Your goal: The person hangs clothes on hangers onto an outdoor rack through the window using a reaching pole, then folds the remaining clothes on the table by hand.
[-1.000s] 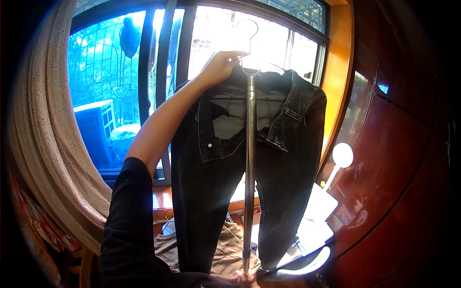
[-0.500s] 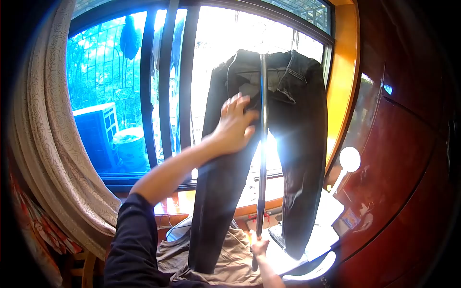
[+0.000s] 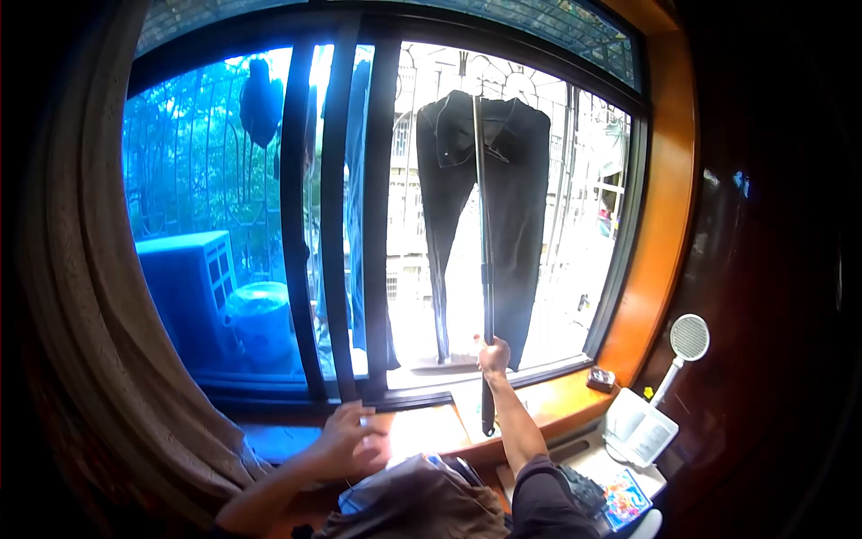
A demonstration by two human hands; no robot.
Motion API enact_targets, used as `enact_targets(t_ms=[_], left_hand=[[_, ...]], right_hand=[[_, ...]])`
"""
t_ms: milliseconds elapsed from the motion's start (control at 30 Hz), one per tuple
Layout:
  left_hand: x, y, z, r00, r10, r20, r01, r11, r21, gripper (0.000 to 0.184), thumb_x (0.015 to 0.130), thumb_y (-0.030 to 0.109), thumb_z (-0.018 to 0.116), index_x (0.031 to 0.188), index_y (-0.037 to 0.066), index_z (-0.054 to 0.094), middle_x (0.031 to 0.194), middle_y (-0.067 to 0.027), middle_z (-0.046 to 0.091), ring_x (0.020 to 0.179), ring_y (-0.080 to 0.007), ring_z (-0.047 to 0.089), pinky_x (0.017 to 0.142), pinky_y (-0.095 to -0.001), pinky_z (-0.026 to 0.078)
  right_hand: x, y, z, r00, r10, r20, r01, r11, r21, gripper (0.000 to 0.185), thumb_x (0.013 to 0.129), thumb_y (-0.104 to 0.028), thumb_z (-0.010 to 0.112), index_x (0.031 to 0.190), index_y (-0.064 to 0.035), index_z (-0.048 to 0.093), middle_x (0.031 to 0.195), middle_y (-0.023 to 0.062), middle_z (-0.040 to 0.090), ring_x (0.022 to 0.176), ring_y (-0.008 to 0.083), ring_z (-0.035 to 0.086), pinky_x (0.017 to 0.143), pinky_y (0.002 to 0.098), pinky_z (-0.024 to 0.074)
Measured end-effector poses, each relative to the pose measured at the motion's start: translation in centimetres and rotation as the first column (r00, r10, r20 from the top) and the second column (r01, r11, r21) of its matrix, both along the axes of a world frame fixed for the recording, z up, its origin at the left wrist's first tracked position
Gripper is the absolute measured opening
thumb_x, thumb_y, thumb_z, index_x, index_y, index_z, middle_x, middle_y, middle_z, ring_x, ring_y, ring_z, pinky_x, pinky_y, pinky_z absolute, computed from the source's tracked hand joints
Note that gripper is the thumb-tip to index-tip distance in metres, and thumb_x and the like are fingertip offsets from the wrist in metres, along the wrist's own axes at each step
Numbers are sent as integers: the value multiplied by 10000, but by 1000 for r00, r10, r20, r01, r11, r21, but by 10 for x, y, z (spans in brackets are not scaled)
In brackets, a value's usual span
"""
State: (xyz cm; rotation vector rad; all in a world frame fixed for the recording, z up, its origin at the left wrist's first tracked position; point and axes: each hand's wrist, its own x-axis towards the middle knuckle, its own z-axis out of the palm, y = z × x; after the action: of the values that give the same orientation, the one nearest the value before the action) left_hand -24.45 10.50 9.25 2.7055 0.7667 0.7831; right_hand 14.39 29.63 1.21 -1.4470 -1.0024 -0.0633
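Observation:
Dark trousers point(image 3: 521, 225) hang at the upper end of a long metal pole point(image 3: 483, 207), in front of the bright window opening. My right hand point(image 3: 493, 355) is wrapped round the lower part of the pole, just above its black end. Low on the left, my left hand point(image 3: 352, 440) is held over the window sill point(image 3: 539, 402) with its fingers apart and nothing in it. Brown and light cloth point(image 3: 417, 499) lies in a heap below my hands. Glare hides the hanger at the trousers' waist.
A dark window frame point(image 3: 382, 225) stands left of the trousers, with a curtain point(image 3: 99, 269) farther left. On the right are a white lamp point(image 3: 690, 338), an open book point(image 3: 640, 429), a colourful booklet point(image 3: 626, 500) and a small dark box point(image 3: 601, 379).
The pole and trousers have moved away towards the window opening, with my right arm stretched out. My left hand let go of the hanger and dropped to the lower left.

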Motion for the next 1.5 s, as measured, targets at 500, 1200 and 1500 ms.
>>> enact_targets(t_ms=[500, 1200, 1500], left_hand=[[-53, 58, -142, 990, 134, 48, -69, 744, -665, 250, 823, 167, 580, 1041, 45, 593, 1034, -154, 549, 1021, -264, 485, 894, -351, 381], [-60, -35, -164, 964, 216, 154, 4, 567, -824, 251, 820, 169, 555, 1025, 29, 595, 911, -69, 601, 801, -127, 542, 744, -256, 435], [-24, -74, -165, 950, 26, 310, 258, 492, -831, 254, 866, 152, 530, 1092, 39, 553, 902, 9, 554, 811, -56, 479, 724, -199, 395]], right_hand=[[-90, 153, 212, 965, -25, 259, 89, 967, -237, 558, 732, -535, 597, 740, 22, 638, 781, 215, 624, 769, 327, 613, 698, 388, 459], [-80, -89, 107, 761, 532, -372, -629, 745, -222, 411, 760, -367, 656, 525, -98, 451, 444, 1, 429, 348, 98, 430, 332, 227, 342], [-94, -139, 147, 786, 500, -363, -595, 771, -227, 385, 784, -385, 616, 586, -104, 442, 465, -14, 410, 355, 80, 392, 336, 217, 332]])
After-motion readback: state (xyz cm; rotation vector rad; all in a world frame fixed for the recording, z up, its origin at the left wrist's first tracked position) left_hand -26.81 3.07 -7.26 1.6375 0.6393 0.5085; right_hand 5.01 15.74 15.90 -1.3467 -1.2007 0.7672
